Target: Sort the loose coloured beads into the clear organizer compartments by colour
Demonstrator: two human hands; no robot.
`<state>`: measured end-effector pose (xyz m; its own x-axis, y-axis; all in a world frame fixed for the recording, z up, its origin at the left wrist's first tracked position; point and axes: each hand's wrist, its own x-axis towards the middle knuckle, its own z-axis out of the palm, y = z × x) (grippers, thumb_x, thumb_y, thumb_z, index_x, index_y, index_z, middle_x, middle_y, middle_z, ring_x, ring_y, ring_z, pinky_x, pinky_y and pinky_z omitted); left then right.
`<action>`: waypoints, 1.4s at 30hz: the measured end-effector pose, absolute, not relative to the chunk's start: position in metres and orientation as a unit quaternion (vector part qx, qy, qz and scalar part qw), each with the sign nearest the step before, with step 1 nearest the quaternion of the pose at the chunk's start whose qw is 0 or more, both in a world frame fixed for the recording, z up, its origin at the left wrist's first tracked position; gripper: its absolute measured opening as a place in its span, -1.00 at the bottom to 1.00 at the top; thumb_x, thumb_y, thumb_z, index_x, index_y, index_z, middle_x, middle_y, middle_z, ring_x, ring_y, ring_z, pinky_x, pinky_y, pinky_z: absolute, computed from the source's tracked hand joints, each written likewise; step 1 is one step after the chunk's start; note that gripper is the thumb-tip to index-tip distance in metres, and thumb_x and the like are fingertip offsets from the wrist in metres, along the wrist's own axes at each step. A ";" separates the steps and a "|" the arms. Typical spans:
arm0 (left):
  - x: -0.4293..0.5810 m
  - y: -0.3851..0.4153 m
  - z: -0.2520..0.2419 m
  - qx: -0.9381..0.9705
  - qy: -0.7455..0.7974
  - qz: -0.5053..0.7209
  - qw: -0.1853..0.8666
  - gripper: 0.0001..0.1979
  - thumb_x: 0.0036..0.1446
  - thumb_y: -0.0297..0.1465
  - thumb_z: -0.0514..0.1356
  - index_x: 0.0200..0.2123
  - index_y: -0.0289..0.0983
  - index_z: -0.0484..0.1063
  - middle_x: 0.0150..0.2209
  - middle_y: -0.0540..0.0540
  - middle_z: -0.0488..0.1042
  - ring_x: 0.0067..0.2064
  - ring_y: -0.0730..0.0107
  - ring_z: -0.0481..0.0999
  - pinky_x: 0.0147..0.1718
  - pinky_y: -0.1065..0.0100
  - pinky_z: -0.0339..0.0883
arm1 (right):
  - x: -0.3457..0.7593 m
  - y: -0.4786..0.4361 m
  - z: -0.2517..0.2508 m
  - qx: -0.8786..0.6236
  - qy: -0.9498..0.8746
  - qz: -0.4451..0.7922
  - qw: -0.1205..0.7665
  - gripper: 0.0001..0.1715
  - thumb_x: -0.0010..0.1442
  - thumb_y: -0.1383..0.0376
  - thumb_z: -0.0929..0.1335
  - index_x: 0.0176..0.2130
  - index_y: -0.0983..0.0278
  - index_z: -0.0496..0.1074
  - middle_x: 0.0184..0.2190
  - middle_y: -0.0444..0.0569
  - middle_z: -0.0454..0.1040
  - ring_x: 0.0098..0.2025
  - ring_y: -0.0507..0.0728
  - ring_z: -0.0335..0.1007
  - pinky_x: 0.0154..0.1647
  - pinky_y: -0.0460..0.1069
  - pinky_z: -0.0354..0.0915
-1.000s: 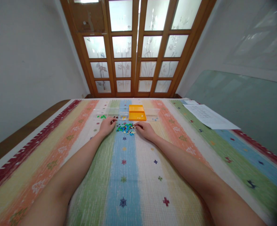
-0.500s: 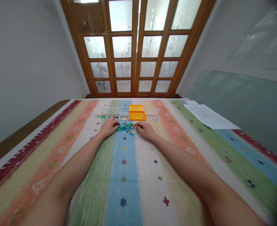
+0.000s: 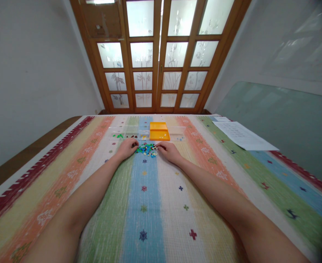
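A loose pile of small mixed pieces (image 3: 146, 149), blue, green, dark and pale, lies on the striped cloth between my hands. At its left edge rests my left hand (image 3: 126, 148), fingers curled and closed. My right hand (image 3: 168, 151) is by the right edge with thumb and fingertips pinched together; whatever either hand holds is too small to make out. Just beyond stand open clear boxes holding green pieces (image 3: 119, 136), dark red pieces (image 3: 132, 136), yellow pieces (image 3: 144, 137) and a few pale blue pieces (image 3: 180, 138). Among them an open orange box (image 3: 160, 138) contains a few whitish pieces.
The striped tablecloth (image 3: 144, 219) covers the table under both forearms. Printed white paper sheets (image 3: 243, 137) lie at the right. A pale green glass-like panel (image 3: 281, 120) stands along the right side, and wooden doors with glass panes (image 3: 157, 73) are behind the table.
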<state>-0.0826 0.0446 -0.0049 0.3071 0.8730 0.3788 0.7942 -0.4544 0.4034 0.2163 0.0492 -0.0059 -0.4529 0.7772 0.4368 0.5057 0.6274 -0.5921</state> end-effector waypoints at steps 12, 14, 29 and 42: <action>-0.080 0.042 -0.003 0.780 0.541 0.305 0.080 -0.85 0.23 -0.39 0.18 -0.18 -0.23 0.54 -0.23 -0.10 0.57 -0.24 0.24 0.50 -0.19 0.25 0.37 | 0.221 0.055 -0.008 -0.450 -0.792 0.118 0.395 -0.77 0.34 0.35 0.31 -0.15 0.22 0.59 -0.17 0.00 0.61 -0.10 0.17 0.47 -0.03 0.02 0.29; -0.080 0.043 -0.003 0.774 0.542 0.319 0.073 -0.81 0.27 -0.39 0.14 -0.13 -0.22 0.54 -0.17 -0.12 0.58 -0.19 0.22 0.52 -0.15 0.23 0.38 | 0.224 0.059 -0.009 -0.481 -0.776 0.104 0.395 -0.77 0.33 0.36 0.30 -0.17 0.23 0.58 -0.18 0.00 0.60 -0.10 0.17 0.46 -0.03 0.02 0.27; -0.098 0.060 -0.013 0.616 0.617 0.463 0.159 -0.71 0.28 -0.30 0.17 -0.02 -0.20 0.61 -0.18 -0.09 0.66 -0.34 0.31 0.56 -0.22 0.27 0.44 | 0.229 0.060 -0.009 -0.506 -0.812 0.054 0.285 -0.84 0.20 0.44 0.36 -0.26 0.24 0.54 -0.24 0.05 0.52 -0.12 0.21 0.36 -0.09 0.04 0.21; -0.100 0.066 -0.022 0.578 0.608 0.506 0.199 -0.55 0.22 -0.41 0.13 0.17 -0.25 0.45 -0.01 -0.14 0.61 -0.40 0.44 0.53 -0.31 0.35 0.44 | 0.227 0.057 -0.008 -0.472 -0.839 0.054 0.266 -0.84 0.26 0.38 0.40 -0.18 0.23 0.59 -0.18 0.08 0.48 -0.06 0.24 0.33 -0.02 0.05 0.22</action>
<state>-0.1005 0.0661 -0.0218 -0.2525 0.9047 0.3431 0.5024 -0.1805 0.8456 0.2274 0.0573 -0.0085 -0.4135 0.8205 0.3947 0.7627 0.5489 -0.3421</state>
